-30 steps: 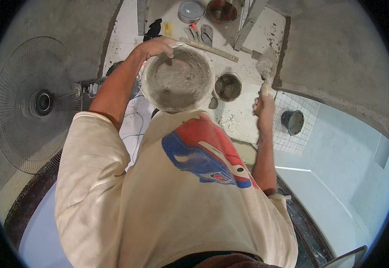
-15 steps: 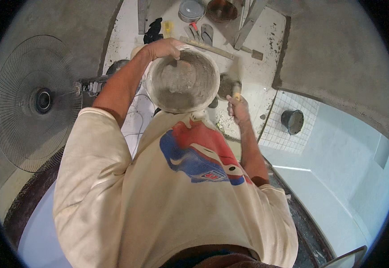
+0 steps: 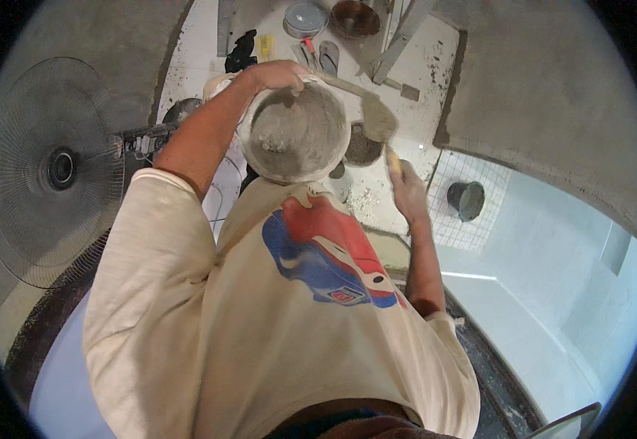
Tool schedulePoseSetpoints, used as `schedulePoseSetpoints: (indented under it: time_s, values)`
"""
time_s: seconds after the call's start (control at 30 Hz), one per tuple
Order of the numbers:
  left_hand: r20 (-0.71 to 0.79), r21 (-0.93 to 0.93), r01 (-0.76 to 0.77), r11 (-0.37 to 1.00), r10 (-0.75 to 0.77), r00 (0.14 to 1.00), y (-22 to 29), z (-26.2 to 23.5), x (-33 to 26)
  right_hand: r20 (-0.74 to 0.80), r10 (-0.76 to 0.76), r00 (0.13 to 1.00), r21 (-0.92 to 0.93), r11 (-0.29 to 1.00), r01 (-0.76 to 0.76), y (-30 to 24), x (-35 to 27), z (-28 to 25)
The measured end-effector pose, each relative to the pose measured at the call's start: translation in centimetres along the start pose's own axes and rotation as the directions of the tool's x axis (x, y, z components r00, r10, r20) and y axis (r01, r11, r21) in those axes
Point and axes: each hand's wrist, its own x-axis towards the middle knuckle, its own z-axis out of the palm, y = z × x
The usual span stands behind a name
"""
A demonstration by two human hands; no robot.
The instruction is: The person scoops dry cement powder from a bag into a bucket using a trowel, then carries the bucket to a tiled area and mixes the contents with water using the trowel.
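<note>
My left hand (image 3: 276,74) grips the far rim of a round mortar-smeared bowl (image 3: 298,133) held up in front of my chest. Grey mortar coats its inside. My right hand (image 3: 405,187) is shut on the yellow handle of a trowel (image 3: 378,121), whose grey-laden blade sits at the bowl's right edge. My cream shirt with a red and blue print fills the lower middle of the view.
A floor fan (image 3: 49,168) stands at the left. Far below lie a small black bucket (image 3: 466,200) on a white tiled patch, a dark bowl (image 3: 363,145), a grey lid (image 3: 305,17), a brown basin (image 3: 355,18), sandals and hand tools on a mortar-stained floor.
My right hand has swung the trowel from out at the right in toward the bowl's right edge. The bowl has stayed held up in my left hand, shifting only slightly.
</note>
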Motion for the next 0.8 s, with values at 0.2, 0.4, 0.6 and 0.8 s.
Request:
schedulePoseSetpoints:
  time_s: [0.2,0.4,0.6,0.8]
  values:
    - [0.104,0.169,0.016,0.985,-0.034,0.994,0.5,1.3,4.6,0.158,-0.433,0.887,-0.4,0.793,0.459,-9.0,-3.8,-9.8]
    - [0.053,0.149,-0.021,0.989,0.013,0.998,5.8,6.8,4.2,0.367,-0.407,0.836,-0.622,0.561,0.546,-9.1,-4.2,-3.9]
    - [0.077,0.049,-0.091,0.995,0.087,0.993,5.6,7.6,4.3,0.343,-0.283,0.896,-0.682,0.581,0.445,-7.6,-2.7,-1.4]
    - [0.082,-0.045,-0.068,0.997,0.072,0.994,4.0,7.2,5.1,0.286,-0.26,0.922,-0.655,0.65,0.386,-7.9,-3.3,-0.3]
